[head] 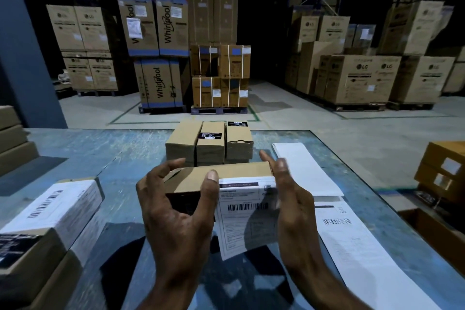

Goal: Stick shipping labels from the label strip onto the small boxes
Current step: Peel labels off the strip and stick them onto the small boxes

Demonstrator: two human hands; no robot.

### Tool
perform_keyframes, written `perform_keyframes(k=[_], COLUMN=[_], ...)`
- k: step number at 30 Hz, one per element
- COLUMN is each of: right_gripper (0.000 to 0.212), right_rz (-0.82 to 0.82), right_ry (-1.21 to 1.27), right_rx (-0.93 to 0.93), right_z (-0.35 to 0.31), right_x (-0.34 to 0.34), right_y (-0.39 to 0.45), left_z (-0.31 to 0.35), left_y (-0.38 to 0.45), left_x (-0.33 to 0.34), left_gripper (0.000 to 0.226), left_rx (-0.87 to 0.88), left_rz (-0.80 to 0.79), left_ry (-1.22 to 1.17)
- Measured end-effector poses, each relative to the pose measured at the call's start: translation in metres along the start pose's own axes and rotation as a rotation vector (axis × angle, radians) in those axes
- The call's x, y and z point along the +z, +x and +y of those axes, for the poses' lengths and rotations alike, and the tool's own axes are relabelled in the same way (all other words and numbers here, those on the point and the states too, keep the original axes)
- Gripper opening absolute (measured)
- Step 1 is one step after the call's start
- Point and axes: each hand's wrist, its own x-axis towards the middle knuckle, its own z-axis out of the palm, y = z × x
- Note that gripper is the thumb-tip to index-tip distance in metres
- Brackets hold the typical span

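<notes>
Cartons (17,254) sit stacked at the near left corner of the counter (83,148), the top one wrapped in a white barcoded label (54,205). Just right of them, the left hand (176,211) grips a small box (216,177) held above the counter, fingers curled over its left end and far edge, thumb pressing on its near face. A shipping label (245,216) hangs from the near face of that box, its top edge stuck along the box, its lower part loose and curling toward the person. The right hand (292,199) stands edge-on against the right end of the box and the label, fingers straight and together, thumb lifted clear. Behind the held box, three small boxes (210,142) stand side by side on the counter, touching; two carry small black stickers. Right of the hands, the label strip (352,244) lies flat along the counter, blank at its far end and printed with a barcode nearer. Beyond the right edge stand more brown cartons (442,173).
</notes>
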Motion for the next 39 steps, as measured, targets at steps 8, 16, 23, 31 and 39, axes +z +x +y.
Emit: perform_keyframes(k=[8,16,23,31,39], right_gripper=[0.044,0.047,0.039,0.061,0.043], right_rz=[0.022,0.014,0.022,-0.013,0.035], right_ry=[-0.001,0.001,0.003,0.021,0.016], right_rx=[0.011,0.066,0.075,0.079,0.148], right_z=[0.001,0.007,0.007,0.005,0.009], right_x=[0.002,0.003,0.003,0.002,-0.001], right_y=[-0.004,-0.002,-0.002,-0.003,0.004], left_z=[-0.002,-0.008,-0.007,-0.008,-0.014], left_y=[-0.006,-0.004,-0.006,-0.003,-0.003], left_x=[0.001,0.001,0.001,0.001,0.003], left_gripper=[0.071,0.060,0.048,0.063,0.037], left_rx=[0.049,0.006,0.008,0.031,-0.010], left_rz=[-0.038,-0.046,-0.032,-0.046,-0.057], left_ry=[0.126,0.093,0.117,0.151,0.130])
